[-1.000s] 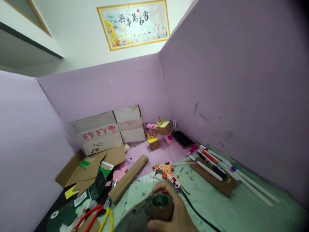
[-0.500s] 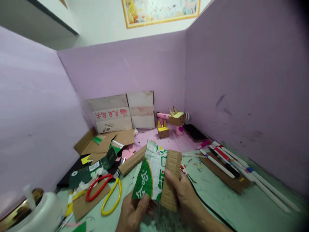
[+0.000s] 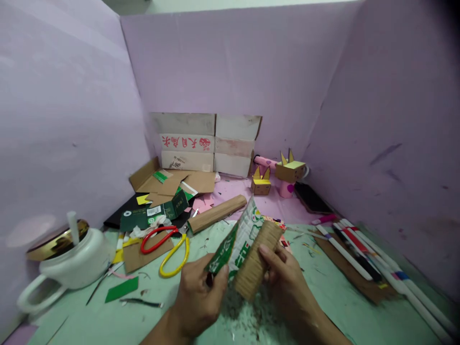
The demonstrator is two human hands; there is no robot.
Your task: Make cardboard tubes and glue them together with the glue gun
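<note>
A piece of green-and-white printed cardboard point(image 3: 240, 244) is between my two hands, above the table. Its right part is curled over, so a creased brown roll point(image 3: 258, 262) shows. My left hand point(image 3: 201, 290) pinches the printed flap at its lower left, thumb on the near side. My right hand point(image 3: 289, 275) grips the brown rolled part, its thumb on top and fingers mostly behind. Beyond the piece lies a brown cardboard tube point(image 3: 217, 213). To the left are scissors with one red and one yellow handle point(image 3: 175, 256).
A white cup point(image 3: 77, 261) with a gold lid stands at left, cardboard scraps point(image 3: 172, 186) behind. Small eared cardboard boxes point(image 3: 261, 187) and a phone point(image 3: 312, 198) are at back right. Several markers point(image 3: 359, 244) lie at right. Purple panels point(image 3: 233, 62) enclose the table.
The printed flap is folded closer to the brown roll and seen more edge-on; the roll has tilted rightward. My left hand has turned. The camera view has tipped down.
</note>
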